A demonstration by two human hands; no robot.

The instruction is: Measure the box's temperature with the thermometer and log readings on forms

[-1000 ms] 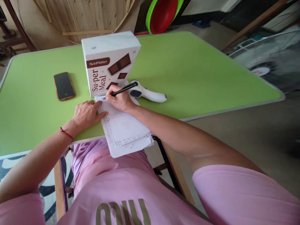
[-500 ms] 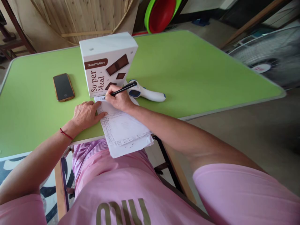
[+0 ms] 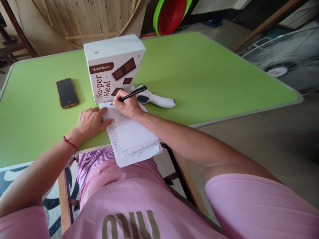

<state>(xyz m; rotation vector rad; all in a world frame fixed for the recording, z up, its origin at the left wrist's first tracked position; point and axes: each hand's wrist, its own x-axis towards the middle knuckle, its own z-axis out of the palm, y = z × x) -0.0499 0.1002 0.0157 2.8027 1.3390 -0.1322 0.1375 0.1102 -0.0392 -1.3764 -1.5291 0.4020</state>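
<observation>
A black pen [image 3: 132,93] is gripped in my right hand [image 3: 128,105], its tip at the top of a sheet of paper [image 3: 133,132] covered with handwriting. The paper lies on a small stack that hangs over the table's near edge. My left hand [image 3: 92,121] rests open, with thumb and fingertips on the paper's left edge and the palm on the table. Just beyond the paper stands a white box [image 3: 114,69] with brown chocolate pictures. A white and blue handheld thermometer [image 3: 158,99] lies to the right of my right hand, partly hidden behind it.
The green table [image 3: 199,73] spreads out on both sides. A smartphone [image 3: 67,93] in a brown case lies left of the box. On the right, past the table edge, is a fan [image 3: 279,63]. Green and red basins [image 3: 171,16] stand behind the table.
The pen and my right hand have shifted very slightly to the right along the top of the paper. My left hand stays in place.
</observation>
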